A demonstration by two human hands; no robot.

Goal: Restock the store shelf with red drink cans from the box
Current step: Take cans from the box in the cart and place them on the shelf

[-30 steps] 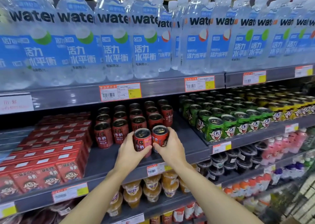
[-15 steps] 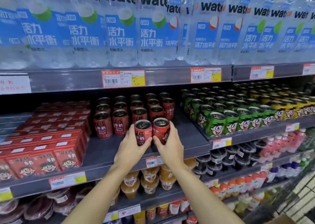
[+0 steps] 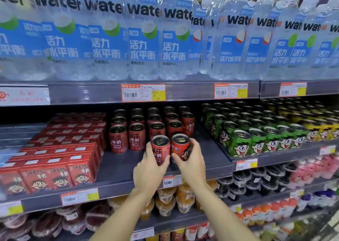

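While the left hand wraps its fingers and thumb round one red can, the right hand grips a second red can just beside it, the two cans touching side by side and both upright. They sit over the front part of the grey shelf, right in front of the stocked red cans that stand in rows toward the back (whether the held pair already rests on the shelf board or hangs just above it, I cannot tell). Compared with a second ago, both hands and their cans have moved deeper onto the shelf, closing on the front row, and the view has drawn nearer and tipped up slightly.

To the left of the stocked rows lie red cartons with a cartoon face, packed in tight ranks. To the right, on a neighbouring shelf section, stand green cans, then yellow cans farther right. Above runs a row of clear water bottles with blue labels, and price tags are fixed to the shelf edge beneath them. Below the hands, cups of orange jelly fill the lower shelf.
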